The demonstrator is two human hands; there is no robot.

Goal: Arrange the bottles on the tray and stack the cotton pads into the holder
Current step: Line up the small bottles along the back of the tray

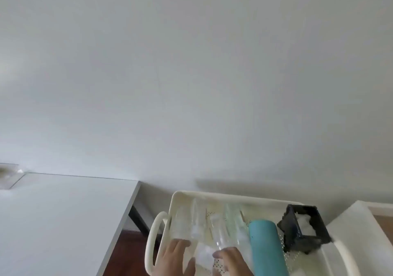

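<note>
A cream perforated tray (pixel 234 197) with loop handles sits at the bottom of the view. Clear bottles lie in it side by side: one at the left (pixel 182 222), one in the middle (pixel 220 231), another (pixel 236 222) beside a teal bottle (pixel 265 246). A black holder (pixel 289 226) at the tray's right holds white cotton pads (pixel 305 224). My left hand (pixel 176 258) rests its fingers on the near end of the left clear bottle; its grip is unclear. My right hand (pixel 232 262) curls around the base of the middle clear bottle.
A white table (pixel 63 222) stands to the left, with a gap of dark wooden floor (pixel 125 254) between it and the tray. A white surface (pixel 359 222) lies at the right. A plain white wall fills most of the view.
</note>
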